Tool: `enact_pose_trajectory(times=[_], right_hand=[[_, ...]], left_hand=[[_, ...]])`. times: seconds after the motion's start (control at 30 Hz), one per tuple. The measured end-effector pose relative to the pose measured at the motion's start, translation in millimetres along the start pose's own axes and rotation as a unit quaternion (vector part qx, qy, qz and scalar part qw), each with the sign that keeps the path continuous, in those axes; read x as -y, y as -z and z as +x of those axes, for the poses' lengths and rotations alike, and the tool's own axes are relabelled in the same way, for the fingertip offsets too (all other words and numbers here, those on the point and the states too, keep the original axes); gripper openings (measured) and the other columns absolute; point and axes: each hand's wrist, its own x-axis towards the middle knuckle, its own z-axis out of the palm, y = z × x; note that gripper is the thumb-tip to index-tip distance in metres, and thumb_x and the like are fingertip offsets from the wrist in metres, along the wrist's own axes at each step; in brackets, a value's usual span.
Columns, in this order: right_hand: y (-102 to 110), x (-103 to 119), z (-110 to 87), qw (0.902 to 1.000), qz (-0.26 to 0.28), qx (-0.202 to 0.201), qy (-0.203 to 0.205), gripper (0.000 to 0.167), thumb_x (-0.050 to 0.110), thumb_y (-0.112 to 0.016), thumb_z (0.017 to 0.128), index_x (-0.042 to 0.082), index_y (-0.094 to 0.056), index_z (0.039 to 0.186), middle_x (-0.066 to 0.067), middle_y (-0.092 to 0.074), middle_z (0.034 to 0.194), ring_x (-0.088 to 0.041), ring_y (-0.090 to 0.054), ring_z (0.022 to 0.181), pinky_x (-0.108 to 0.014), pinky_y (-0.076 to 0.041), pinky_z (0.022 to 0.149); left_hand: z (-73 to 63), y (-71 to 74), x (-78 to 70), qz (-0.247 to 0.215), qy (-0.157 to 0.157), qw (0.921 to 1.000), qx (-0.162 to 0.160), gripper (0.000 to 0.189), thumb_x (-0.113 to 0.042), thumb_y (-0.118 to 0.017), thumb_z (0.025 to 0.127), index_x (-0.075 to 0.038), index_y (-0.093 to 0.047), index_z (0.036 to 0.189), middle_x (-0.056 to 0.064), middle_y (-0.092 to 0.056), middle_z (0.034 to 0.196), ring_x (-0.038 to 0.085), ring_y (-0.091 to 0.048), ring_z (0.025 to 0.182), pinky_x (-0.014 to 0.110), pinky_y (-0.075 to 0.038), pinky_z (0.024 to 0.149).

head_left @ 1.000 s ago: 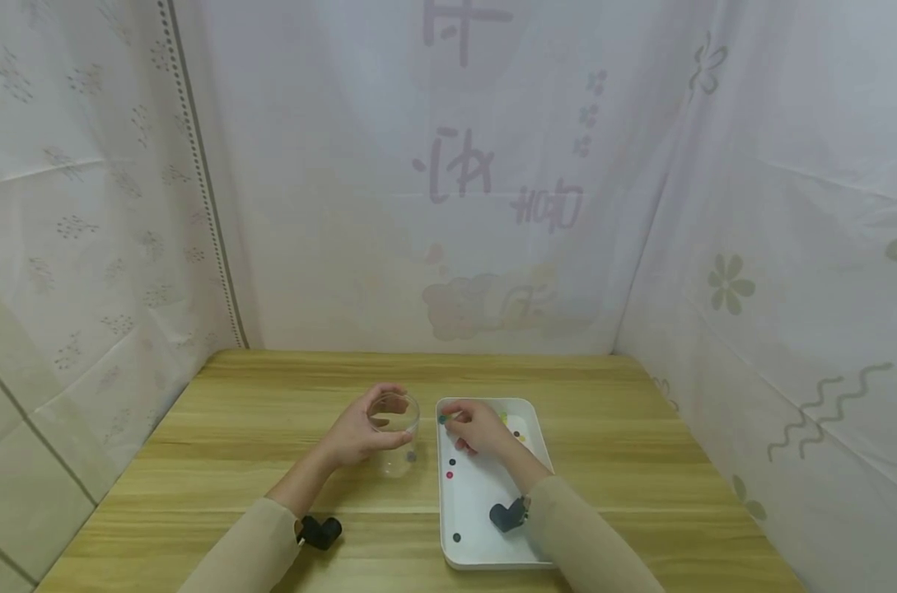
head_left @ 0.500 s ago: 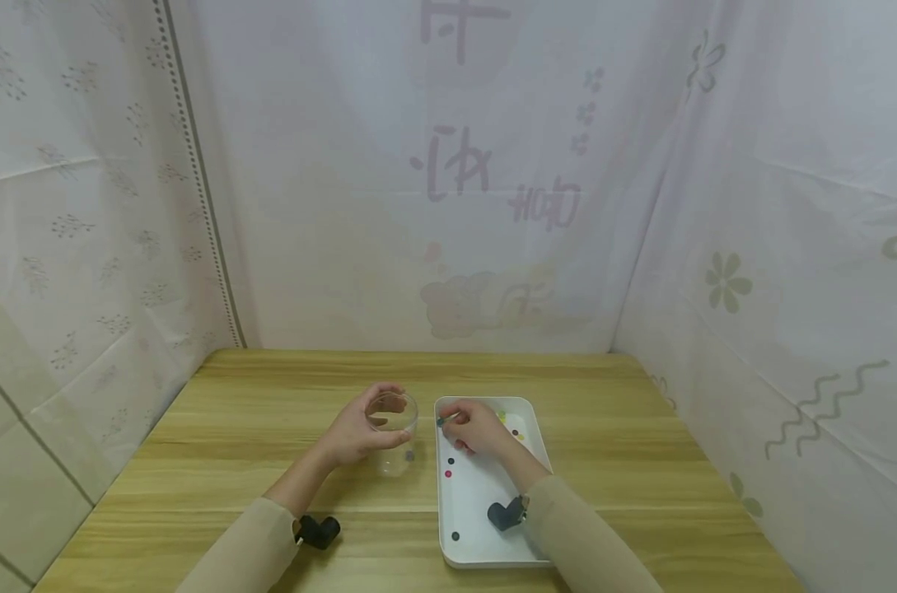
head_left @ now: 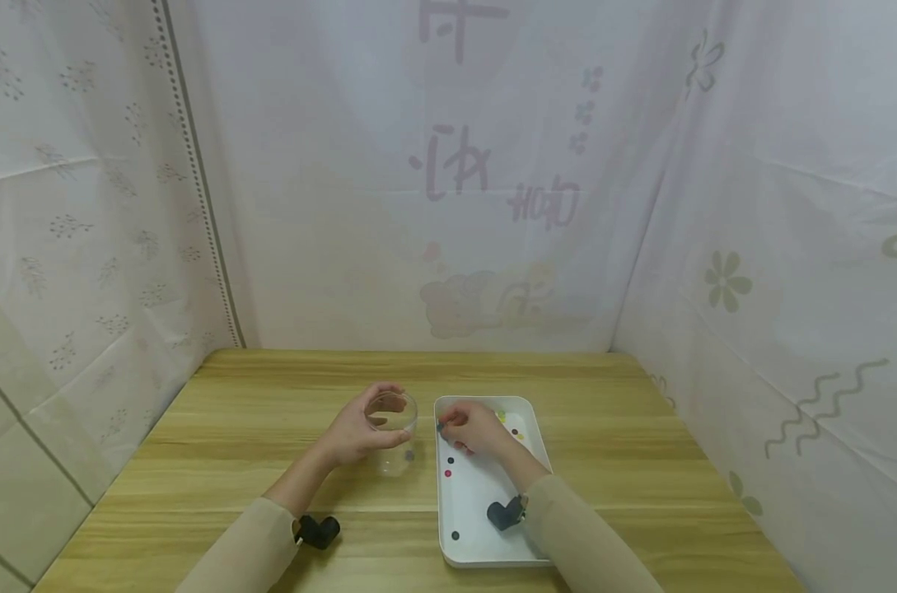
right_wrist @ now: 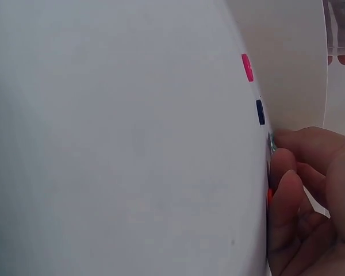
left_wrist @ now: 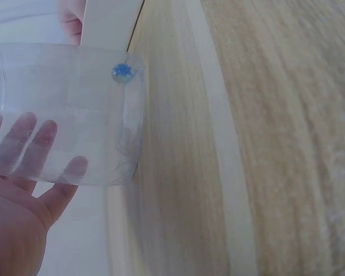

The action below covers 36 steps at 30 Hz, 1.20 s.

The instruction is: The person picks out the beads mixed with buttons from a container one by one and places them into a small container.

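- Wrapping round the side of a clear plastic cup, the left hand has its thumb on the near side and its fingers along the far side, curled only as far as the cup's width demands; so broad a grip probably steadies the thin wall without denting it.
- The cup is held mouth up, just beside the left edge of the white tray, a spot that seems handy for both hands; whether its base touches the wood-grain table I cannot tell.
- Inside the cup, one blue disc lies low near the base, on the tray side, presumably settled by its own weight.
- The right hand dips into the tray's far left corner, thumb and forefinger nearly together on a teal disc, the other fingers folded in. A fingertip pinch suits something so small and flat, and the wall beside it likely gives a brace.
- Along that wall, nearer the person, lie a dark blue disc and a pink disc; a dark disc sits apart at the near left corner.
- The tray's raised rim presumably stops these loose pieces straying onto the table.
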Motion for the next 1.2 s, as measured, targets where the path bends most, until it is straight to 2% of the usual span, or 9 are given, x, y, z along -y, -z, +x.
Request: enact_pose_trajectory(times=[0.3, 0.7, 0.9, 1.1, 1.2], right_hand=[[0, 3, -1.1, 0.9998, -0.018, -0.005, -0.004, 0.015, 0.014, -0.079, 0.101, 0.012, -0.077, 0.115, -0.001, -0.072, 0.092, -0.013, -0.064, 0.068, -0.023, -0.053, 0.055], [4, 8, -2.8, 0.9999, -0.001, -0.012, -0.007, 0.019, 0.012, -0.075, 0.102, 0.011, -0.077, 0.121, -0.001, -0.074, 0.090, -0.012, -0.064, 0.063, -0.023, -0.046, 0.052], [7, 12, -5.1, 0.9998, 0.000, -0.021, -0.004, 0.022, 0.014, -0.074, 0.102, 0.014, -0.077, 0.124, 0.001, -0.075, 0.091, -0.013, -0.066, 0.065, -0.024, -0.047, 0.053], [12, 15, -6.8, 0.9992, 0.024, -0.031, -0.005, 0.021, 0.015, -0.074, 0.103, 0.014, -0.078, 0.124, -0.005, -0.078, 0.097, -0.015, -0.069, 0.067, -0.024, -0.051, 0.054], [16, 18, -8.0, 0.9982, 0.041, -0.043, -0.002, 0.021, 0.018, -0.074, 0.105, 0.015, -0.077, 0.125, -0.010, -0.079, 0.104, -0.016, -0.070, 0.071, -0.024, -0.049, 0.054]], left_hand=[[0.5, 1.0, -0.3, 0.006, -0.006, 1.0000, -0.002, 0.069, -0.018, -0.087, 0.093, -0.009, -0.053, 0.152, 0.023, -0.065, 0.147, 0.053, -0.056, 0.143, 0.069, -0.048, 0.116], [0.4, 0.6, -0.2, 0.013, -0.006, 0.9999, 0.000, 0.070, -0.021, -0.088, 0.092, -0.011, -0.052, 0.151, 0.024, -0.065, 0.147, 0.053, -0.057, 0.142, 0.070, -0.049, 0.115], [0.7, 0.6, -0.3, 0.009, -0.004, 1.0000, 0.002, 0.070, -0.021, -0.089, 0.091, -0.012, -0.053, 0.151, 0.023, -0.065, 0.147, 0.052, -0.057, 0.143, 0.070, -0.048, 0.116], [0.3, 0.8, -0.4, 0.011, -0.004, 0.9999, 0.004, 0.071, -0.023, -0.088, 0.092, -0.011, -0.052, 0.152, 0.024, -0.064, 0.147, 0.054, -0.055, 0.143, 0.069, -0.049, 0.115], [0.0, 1.2, -1.3, 0.010, -0.001, 0.9999, 0.005, 0.071, -0.022, -0.088, 0.093, -0.010, -0.052, 0.152, 0.025, -0.064, 0.148, 0.055, -0.055, 0.143, 0.070, -0.048, 0.116]])
